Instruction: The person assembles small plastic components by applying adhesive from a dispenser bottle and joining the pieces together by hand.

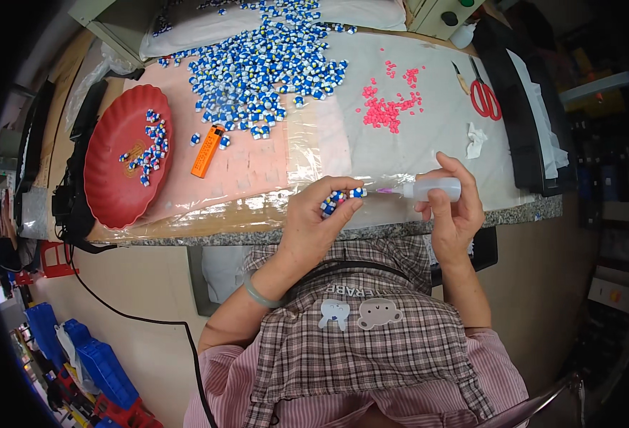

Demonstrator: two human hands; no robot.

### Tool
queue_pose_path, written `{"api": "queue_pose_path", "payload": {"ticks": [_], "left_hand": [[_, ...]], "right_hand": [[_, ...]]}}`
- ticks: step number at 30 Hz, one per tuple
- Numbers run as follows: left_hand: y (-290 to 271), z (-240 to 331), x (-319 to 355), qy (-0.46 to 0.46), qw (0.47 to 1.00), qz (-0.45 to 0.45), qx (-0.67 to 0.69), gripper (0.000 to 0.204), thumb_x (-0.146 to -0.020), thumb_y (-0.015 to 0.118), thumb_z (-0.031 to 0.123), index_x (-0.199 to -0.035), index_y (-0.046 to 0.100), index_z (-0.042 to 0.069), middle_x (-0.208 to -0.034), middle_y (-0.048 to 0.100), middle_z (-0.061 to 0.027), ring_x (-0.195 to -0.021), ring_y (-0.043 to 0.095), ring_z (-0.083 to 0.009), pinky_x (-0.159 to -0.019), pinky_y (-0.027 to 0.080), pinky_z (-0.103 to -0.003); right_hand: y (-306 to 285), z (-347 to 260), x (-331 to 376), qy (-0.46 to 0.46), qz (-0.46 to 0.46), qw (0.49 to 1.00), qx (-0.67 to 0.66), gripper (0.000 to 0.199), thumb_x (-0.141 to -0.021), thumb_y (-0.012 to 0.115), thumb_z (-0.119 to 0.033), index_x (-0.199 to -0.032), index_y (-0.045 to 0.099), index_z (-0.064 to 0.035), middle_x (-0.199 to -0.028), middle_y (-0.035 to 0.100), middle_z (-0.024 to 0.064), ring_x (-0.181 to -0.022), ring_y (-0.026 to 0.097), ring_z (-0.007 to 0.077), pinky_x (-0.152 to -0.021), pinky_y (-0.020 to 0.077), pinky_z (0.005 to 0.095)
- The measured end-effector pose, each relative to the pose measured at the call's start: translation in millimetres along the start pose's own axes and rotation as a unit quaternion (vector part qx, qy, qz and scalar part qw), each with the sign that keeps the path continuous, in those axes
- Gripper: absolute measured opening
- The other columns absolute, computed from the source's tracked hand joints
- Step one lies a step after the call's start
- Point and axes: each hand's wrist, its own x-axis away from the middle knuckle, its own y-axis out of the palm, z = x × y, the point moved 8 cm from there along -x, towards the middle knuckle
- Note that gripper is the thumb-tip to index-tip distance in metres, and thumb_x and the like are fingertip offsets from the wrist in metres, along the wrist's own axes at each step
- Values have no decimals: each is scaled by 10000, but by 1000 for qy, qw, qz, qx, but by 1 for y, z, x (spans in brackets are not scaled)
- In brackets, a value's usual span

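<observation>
1. While cupping small blue-and-white figurines (332, 203) in the curled left grip (312, 217), pinching one such piece (358, 192) between thumb and forefinger.
2. Clasping a translucent white plastic bottle (436, 188) in the half-curled right grip (458, 216), pointing its thin magenta nozzle (386, 190) toward the pinched piece, just beside it.
3. Holding both near the plastic-covered worktop's (222, 220) front edge.
</observation>
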Motion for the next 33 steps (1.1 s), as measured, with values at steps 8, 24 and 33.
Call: {"api": "queue_pose_path", "payload": {"ticks": [8, 24, 33], "left_hand": [[3, -5, 0, -25, 999, 2, 25, 207, -890, 690, 45, -1094, 658, 21, -940, 635, 25, -765, 518, -5, -610, 420, -156], [4, -5, -2, -32, 999, -1, 13, 205, -891, 692, 56, -1091, 663, 21, -930, 650, 12, -788, 553, -25, -655, 461, -173], [2, -10, -3, -91, 993, 4, 71, 225, -896, 688, 62, -1116, 656, 30, -840, 610, 44, -633, 452, 10, -522, 340, -149]], "right_hand": [[3, -16, 2, -87, -19, 993, 82, 422, -955, 578, -190, -1301, 515, 44, -867, 664, 116, -551, 563, 77, -477, 439, 188], [7, -19, 2, -135, -38, 979, 149, 417, -932, 613, -154, -1298, 533, 30, -866, 686, 120, -571, 586, 86, -512, 465, 197], [-12, 31, -16, 126, 29, 970, -204, 309, -878, 659, -56, -1167, 560, -17, -906, 624, 82, -681, 598, 120, -501, 442, 208]]}}
